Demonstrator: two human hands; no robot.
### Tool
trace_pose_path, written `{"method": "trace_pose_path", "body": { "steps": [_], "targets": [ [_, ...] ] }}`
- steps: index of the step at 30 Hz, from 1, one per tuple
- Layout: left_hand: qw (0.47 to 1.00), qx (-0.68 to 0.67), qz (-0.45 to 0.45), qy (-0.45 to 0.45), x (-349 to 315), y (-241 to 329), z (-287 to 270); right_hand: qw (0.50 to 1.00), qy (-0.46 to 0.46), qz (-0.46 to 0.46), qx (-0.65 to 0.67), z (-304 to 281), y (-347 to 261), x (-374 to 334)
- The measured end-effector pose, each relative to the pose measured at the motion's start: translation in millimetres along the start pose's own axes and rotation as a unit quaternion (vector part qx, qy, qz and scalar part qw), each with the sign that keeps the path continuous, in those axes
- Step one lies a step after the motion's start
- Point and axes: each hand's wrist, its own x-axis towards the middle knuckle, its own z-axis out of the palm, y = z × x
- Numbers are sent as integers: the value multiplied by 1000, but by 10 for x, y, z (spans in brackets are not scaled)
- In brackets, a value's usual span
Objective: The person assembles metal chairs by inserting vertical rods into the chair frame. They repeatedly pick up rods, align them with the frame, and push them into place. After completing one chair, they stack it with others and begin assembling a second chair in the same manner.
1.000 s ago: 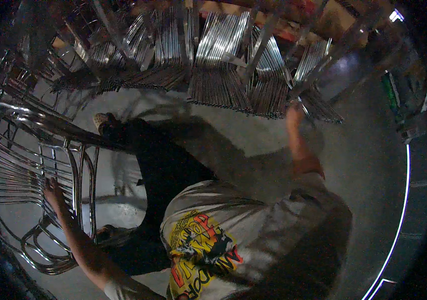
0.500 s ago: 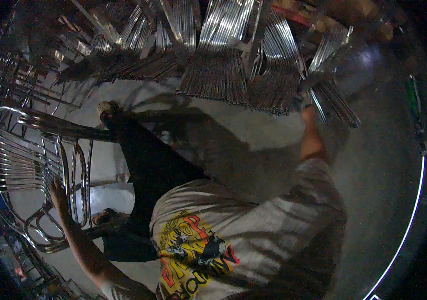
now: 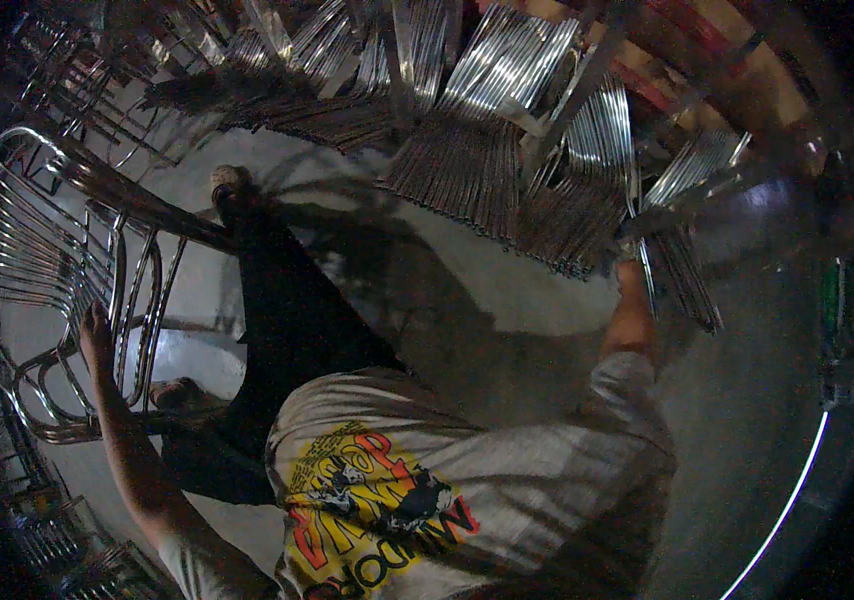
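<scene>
The chair frame (image 3: 75, 268) by the legs (image 3: 277, 300), touched by the left hand (image 3: 96, 332), could be tipped, and rods (image 3: 572, 218) near the right hand (image 3: 631, 280) dislodged, by uneven pulling; whether fingers (image 3: 97, 312) grasp cannot be told.

The chair frame (image 3: 72, 275) is silver, the trousers (image 3: 292, 310) black

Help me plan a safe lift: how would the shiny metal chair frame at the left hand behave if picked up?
The chair frame looks stiff, being bent metal tubing. Its smooth shine suggests it could slip in the left hand. Its open, gapped build hints it may be light for its size.
</scene>
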Motion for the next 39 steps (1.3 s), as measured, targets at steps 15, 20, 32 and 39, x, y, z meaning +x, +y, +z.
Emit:
{"method": "trace_pose_path", "body": {
  "steps": [15, 20, 32, 39],
  "targets": [
    [991, 52, -115, -53, -26, 340, -130, 967, 173, -25, 186, -481, -116, -90],
    [992, 59, -95, -52, 1, 175, -62, 903, 275, 49, 327, -555, 99, 38],
    [994, 97, 0, -52, -71, 361, -68, 450, 229, -97, 857, -2127, -1795, -2267],
    [948, -283, -74, 128, -95, 1784, -754, 670, 325, -340, 574, -2839, -2483, -3600]
  ]
}}
